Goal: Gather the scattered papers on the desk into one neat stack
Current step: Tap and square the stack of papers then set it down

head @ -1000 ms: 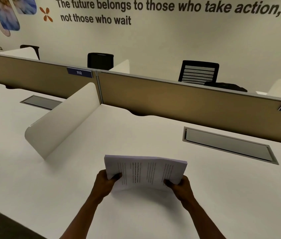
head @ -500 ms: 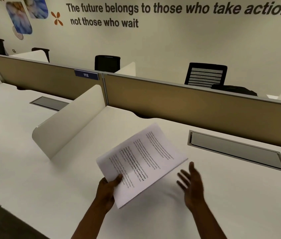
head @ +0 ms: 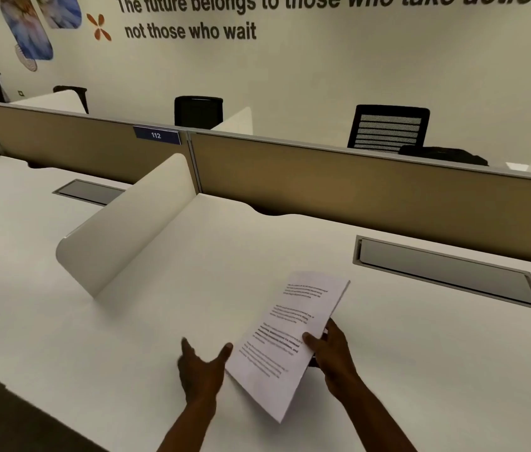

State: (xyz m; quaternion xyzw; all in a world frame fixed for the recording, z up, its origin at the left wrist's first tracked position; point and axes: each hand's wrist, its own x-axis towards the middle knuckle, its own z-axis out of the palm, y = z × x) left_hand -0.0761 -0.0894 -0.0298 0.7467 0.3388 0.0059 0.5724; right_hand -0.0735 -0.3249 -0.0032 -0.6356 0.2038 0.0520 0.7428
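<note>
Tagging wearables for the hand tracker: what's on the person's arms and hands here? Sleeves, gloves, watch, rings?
Nothing worn that shows. The left hand and right hand are bare, no gloves. Both forearms are bare up to the bottom edge of the picture, so no sleeves or cuffs are in view. No watch, band or marker at either wrist. Rings: none visible, though the fingers are somewhat blurred.

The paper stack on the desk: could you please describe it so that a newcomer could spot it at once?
On the white desk, in front of the tan partition, look near the front edge. The paper stack is held tilted by the right hand, with the open left hand beside it. It is the only printed paper there, white with lines of black text.
</note>
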